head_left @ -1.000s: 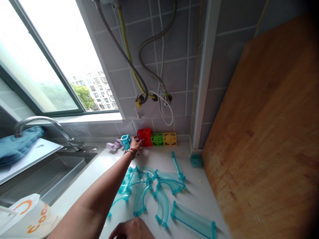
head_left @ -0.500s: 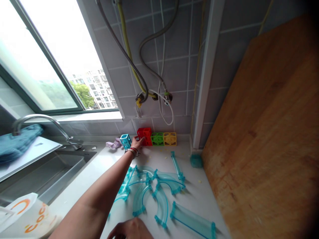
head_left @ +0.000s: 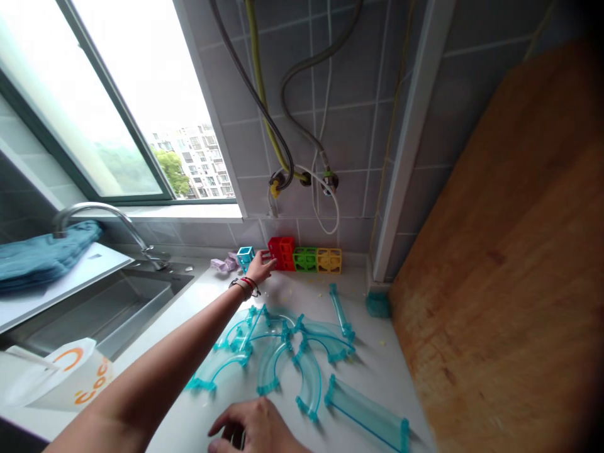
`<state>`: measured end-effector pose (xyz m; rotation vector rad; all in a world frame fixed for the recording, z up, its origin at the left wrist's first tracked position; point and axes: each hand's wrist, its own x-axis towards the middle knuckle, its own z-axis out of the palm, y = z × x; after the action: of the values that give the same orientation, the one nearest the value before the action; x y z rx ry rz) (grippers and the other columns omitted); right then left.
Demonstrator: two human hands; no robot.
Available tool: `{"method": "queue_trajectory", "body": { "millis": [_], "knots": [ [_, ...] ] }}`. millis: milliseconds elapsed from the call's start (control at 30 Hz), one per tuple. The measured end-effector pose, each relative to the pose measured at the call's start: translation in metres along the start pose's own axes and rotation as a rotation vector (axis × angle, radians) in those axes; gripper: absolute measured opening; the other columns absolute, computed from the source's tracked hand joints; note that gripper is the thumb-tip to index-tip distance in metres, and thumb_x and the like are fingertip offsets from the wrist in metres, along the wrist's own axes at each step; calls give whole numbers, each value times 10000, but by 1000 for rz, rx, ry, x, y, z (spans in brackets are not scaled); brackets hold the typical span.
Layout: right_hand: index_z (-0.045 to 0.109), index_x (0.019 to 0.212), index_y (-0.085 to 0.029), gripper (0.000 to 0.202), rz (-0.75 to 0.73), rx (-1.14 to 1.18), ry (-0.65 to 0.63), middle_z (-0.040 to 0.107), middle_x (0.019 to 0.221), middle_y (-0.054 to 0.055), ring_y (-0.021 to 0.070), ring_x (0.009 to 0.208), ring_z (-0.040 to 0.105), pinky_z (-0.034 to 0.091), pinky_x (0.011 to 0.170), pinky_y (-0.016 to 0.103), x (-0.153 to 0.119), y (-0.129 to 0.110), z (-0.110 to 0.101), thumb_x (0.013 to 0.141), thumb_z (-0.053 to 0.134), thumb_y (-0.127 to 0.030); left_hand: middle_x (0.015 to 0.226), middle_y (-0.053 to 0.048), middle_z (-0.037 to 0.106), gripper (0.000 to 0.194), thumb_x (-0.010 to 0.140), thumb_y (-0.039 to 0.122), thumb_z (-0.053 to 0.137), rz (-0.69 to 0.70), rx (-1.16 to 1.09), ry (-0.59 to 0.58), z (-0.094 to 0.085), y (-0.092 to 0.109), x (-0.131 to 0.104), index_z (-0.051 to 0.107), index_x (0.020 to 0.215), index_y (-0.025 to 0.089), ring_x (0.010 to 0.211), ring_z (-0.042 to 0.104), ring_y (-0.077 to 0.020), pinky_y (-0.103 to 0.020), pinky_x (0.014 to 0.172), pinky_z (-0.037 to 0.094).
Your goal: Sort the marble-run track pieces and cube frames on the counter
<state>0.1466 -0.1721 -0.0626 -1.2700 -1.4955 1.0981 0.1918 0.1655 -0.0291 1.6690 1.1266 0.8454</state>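
Note:
My left hand (head_left: 261,267) reaches to the back of the counter, its fingers closed against the left side of the red blocks (head_left: 282,253). A green block (head_left: 305,259) and a yellow block (head_left: 329,260) continue the row to the right. Just left of my fingers stands a light-blue block (head_left: 245,257). My right hand (head_left: 257,426) is low in front, loosely curled with thumb and fingers apart and nothing visible in it. Clear teal curved track pieces (head_left: 309,380) lie between my hands, with a straight piece (head_left: 368,415) at the right.
A narrow teal piece (head_left: 340,311) lies near a teal block (head_left: 378,304) by the wooden board (head_left: 500,251). Left are a sink (head_left: 136,302), faucet (head_left: 117,220), blue cloth (head_left: 47,258) and paper cup (head_left: 70,377). Purple pieces (head_left: 224,263) lie by the wall; hoses hang above.
The view has shifted slightly, and more of the track pieces at the left shows. My left hand stays at the red blocks. My right hand shows more fully, its fingers more spread.

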Motion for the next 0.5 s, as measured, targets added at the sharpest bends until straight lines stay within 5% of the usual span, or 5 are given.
{"method": "queue_trajectory", "body": {
  "millis": [133,267,367,500],
  "knots": [
    [824,1002,-215,253,-36,-27,27,772,734,39,170,630,698,482,593,219,0,3,3,795,713,-310,1064,-39,744,353,916,276,704,209,117,83,-50,11,-15,635,1260,234,729,719,-156,-269,663,573],
    [818,998,-204,242,-50,28,13,751,710,34,143,590,652,451,554,202,1,2,1,801,696,-275,1201,-66,695,519,914,280,683,297,180,300,-86,10,-16,510,1403,262,912,717,-193,-315,830,570],
    [812,994,-194,231,-51,68,7,735,692,29,126,568,611,435,546,200,1,2,1,813,680,-251,1324,-104,626,597,897,267,722,240,200,353,-93,-4,-10,469,1437,233,1031,686,-222,-382,935,556],
    [808,991,-197,215,-45,76,16,731,684,27,126,562,588,424,544,211,1,5,2,832,682,-269,1254,-107,653,422,966,331,678,80,179,234,-83,-31,-2,574,1341,168,1020,682,-235,-438,876,594]
  ]
}}
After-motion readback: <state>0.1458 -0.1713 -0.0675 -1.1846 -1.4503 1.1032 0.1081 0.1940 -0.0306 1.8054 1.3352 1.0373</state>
